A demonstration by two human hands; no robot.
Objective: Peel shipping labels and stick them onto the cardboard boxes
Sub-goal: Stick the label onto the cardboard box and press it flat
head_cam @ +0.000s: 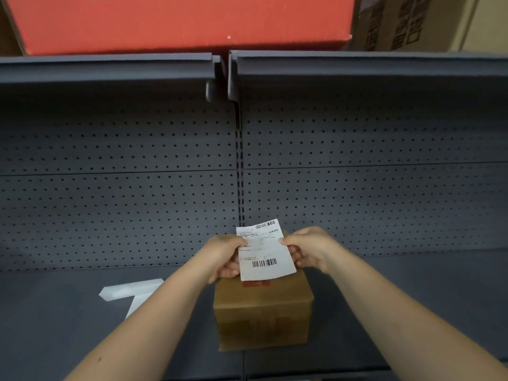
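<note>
A white shipping label [265,251] with two barcodes is held upright in the air, just above the far top edge of a brown cardboard box [262,314]. The box stands on the grey shelf [68,325] between my forearms. My left hand [224,257] pinches the label's left edge. My right hand [308,247] pinches its upper right edge. The label's lower edge hangs over the box top and covers part of a red mark printed there.
White backing strips [129,291] lie on the shelf left of the box, partly behind my left forearm. A perforated grey back panel [110,188] rises behind. Above, an upper shelf [357,64] carries a large red box [178,23] and brown cartons [398,20].
</note>
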